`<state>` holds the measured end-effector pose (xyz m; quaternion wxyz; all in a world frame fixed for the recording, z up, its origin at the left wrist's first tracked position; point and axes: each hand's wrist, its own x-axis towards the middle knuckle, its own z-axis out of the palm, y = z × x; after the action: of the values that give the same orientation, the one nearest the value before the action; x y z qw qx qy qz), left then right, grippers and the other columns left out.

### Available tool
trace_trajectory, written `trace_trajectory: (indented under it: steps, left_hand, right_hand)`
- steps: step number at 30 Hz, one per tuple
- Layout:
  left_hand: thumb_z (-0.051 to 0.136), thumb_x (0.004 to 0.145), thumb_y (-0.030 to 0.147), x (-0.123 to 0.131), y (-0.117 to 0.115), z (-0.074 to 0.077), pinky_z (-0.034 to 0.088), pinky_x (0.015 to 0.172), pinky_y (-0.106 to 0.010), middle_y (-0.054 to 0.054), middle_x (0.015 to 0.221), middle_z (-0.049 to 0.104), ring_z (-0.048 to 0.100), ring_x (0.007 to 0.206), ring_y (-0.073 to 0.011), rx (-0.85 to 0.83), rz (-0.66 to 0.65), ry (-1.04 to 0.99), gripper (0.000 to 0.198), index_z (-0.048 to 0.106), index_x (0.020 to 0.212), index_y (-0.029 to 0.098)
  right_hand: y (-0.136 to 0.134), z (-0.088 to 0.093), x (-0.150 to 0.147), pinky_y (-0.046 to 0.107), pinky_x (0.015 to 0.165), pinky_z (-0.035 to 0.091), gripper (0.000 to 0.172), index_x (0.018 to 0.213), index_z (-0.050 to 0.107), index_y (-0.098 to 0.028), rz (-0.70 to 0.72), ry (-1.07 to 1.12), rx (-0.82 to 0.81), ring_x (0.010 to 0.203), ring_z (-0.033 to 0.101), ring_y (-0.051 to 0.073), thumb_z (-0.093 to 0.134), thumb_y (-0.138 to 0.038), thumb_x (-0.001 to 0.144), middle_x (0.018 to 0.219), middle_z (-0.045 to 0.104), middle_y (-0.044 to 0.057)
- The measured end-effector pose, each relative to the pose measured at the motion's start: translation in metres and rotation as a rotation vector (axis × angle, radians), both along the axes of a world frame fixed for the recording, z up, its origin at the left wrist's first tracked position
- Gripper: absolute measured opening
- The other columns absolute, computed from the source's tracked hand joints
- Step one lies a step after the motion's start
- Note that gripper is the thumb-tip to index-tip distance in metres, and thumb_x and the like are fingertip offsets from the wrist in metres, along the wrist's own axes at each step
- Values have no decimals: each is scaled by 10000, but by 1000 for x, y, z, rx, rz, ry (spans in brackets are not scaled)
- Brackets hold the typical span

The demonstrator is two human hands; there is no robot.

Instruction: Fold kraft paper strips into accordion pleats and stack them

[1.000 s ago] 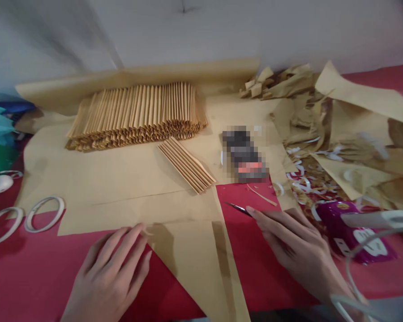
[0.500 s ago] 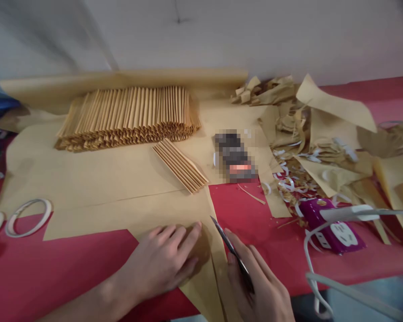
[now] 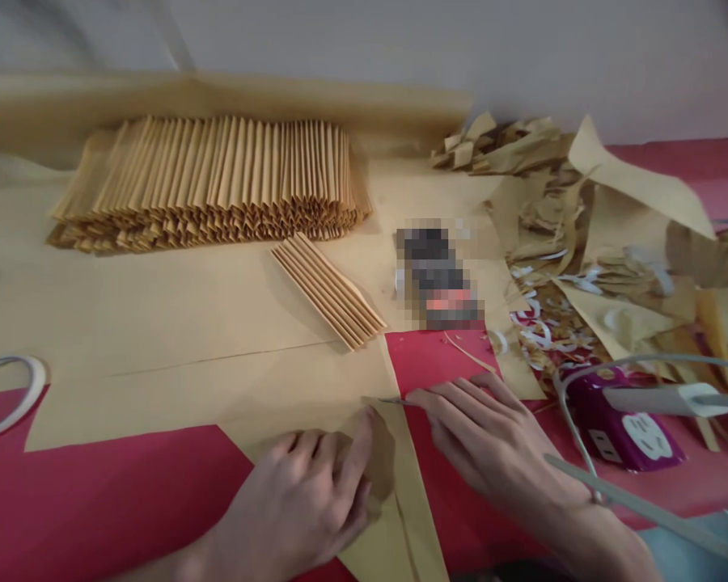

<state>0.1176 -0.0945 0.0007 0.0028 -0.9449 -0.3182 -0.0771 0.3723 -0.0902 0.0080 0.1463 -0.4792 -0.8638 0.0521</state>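
Observation:
My left hand (image 3: pixel 306 489) rests on a sheet of brown kraft paper (image 3: pixel 175 396), palm down, its index finger stretched out and the others loosely bent. In my right hand (image 3: pixel 482 428) is a slim craft knife (image 3: pixel 391 401), mostly hidden by the fingers. Its thin pointed blade aims left, over the paper just beyond my left index fingertip. Ahead of both hands lies a small pleated paper piece (image 3: pixel 331 295), set at a slant. A long pile of pleated brown paper (image 3: pixel 218 174) stands farther back.
A blurred-out dark object (image 3: pixel 440 275) lies right of the pleated piece. Paper scraps (image 3: pixel 612 275) and shavings heap up at the right. Nearer, a purple power socket block (image 3: pixel 628 420) has a white cable. A white tape ring (image 3: pixel 33 388) sits far left on the red table cover (image 3: pixel 127 493).
My right hand has moved up and turned, so the knife's blade now points left instead of up-left. My left hand stays on the paper. The view has shifted slightly.

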Motion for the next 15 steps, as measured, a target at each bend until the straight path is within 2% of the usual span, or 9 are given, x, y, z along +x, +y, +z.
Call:
trace_trajectory:
  steps: [6, 11, 15]
  left_hand:
    - [431, 956, 263, -1, 0, -4, 466, 507, -322, -47, 707, 650, 615, 577, -193, 19, -4, -42, 428, 555, 1300, 42]
    - [463, 957, 255, -1, 1, -3, 458, 506, -320, -60, 727, 656, 616, 586, -191, 15, -6, -82, 412, 568, 1283, 26]
    - [450, 965, 247, 0, 1, -2, 464, 517, -316, -70, 737, 674, 622, 591, -189, 28, -5, -91, 386, 592, 1256, 38]
  right_hand:
    - [10, -4, 2, 327, 755, 366, 373, 1197, 668, -210, 127, -49, 10, 718, 607, 154, 437, -48, 954, 802, 676, 12]
    - [13, -5, 1, 318, 748, 395, 471, 1305, 639, -217, 133, -44, 42, 747, 622, 147, 447, -25, 919, 825, 681, 16]
    - [16, -3, 1, 318, 737, 402, 480, 1331, 617, -205, 154, -72, 33, 750, 624, 155, 458, -31, 913, 845, 681, 26]
